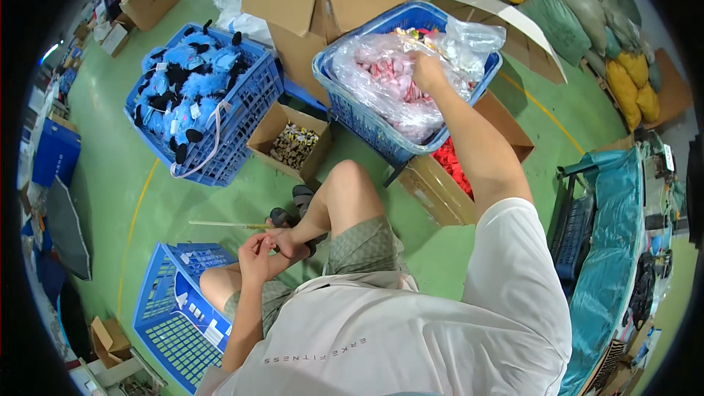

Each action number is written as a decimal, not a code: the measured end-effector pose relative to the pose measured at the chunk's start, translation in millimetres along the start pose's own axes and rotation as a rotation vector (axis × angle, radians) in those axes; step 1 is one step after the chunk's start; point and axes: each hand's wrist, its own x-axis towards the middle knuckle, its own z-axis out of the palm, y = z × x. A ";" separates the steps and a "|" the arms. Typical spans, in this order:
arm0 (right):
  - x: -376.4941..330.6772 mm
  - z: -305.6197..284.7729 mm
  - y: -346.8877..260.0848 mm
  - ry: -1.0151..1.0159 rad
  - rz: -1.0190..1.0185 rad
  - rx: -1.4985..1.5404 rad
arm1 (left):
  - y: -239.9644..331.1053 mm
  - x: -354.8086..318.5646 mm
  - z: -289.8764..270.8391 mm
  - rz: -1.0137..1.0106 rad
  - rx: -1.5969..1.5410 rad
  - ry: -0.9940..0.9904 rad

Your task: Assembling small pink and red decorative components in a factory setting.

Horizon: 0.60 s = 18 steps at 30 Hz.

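Observation:
My right arm stretches forward, and my right hand (pixel 428 73) dips into a clear plastic bag (pixel 359 103) of pink-and-white small pieces (pixel 389 70). Its fingertips are hidden among the pieces, so I cannot tell what they grip. The bag lies in a blue plastic basket (pixel 352 123). My left hand (pixel 257 253) rests by my bare ankle, its fingers pinched together; whatever is in them is too small to make out.
A blue crate (pixel 249 114) of fluffy blue-and-black plush items (pixel 194 88) stands left. Between crate and basket sits a carton (pixel 312 125) of small brown pieces. Another carton (pixel 440 194) holds red pieces. A large open carton (pixel 286 0) is behind; an empty-looking blue basket (pixel 165 297) lies beside my leg.

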 end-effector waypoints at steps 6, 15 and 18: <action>-19.3 -51.4 -111.1 0.056 0.142 0.684 | 10.2 -2.0 -5.5 0.108 -0.040 0.024; -188.7 -59.9 -375.4 -0.658 0.058 1.814 | 214.9 -22.6 -22.1 0.831 -0.308 0.356; -210.4 -54.8 -407.5 -0.757 0.108 1.990 | 215.9 -24.4 -36.0 0.730 -0.161 0.397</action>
